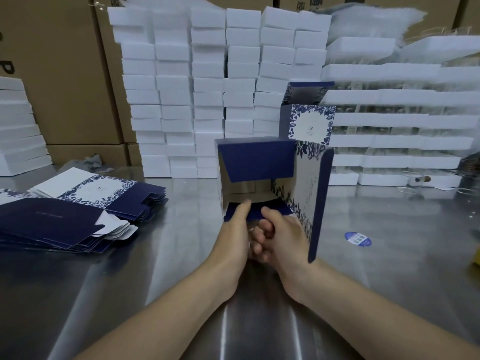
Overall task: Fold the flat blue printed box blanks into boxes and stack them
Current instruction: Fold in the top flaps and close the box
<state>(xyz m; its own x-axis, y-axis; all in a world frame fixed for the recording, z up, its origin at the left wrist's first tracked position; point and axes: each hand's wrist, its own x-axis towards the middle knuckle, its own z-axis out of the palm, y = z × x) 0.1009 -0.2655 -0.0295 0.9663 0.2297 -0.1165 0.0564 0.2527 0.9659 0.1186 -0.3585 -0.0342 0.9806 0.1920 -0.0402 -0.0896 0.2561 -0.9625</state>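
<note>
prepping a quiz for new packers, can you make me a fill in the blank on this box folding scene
The pile of flat blanks lies to the ____ of the half-folded box.
The round sticker lies on the table to the box's ____.
The left hand and right hand each press a ____ onto the box's lower flap.
Missing words: left; right; thumb.
</note>
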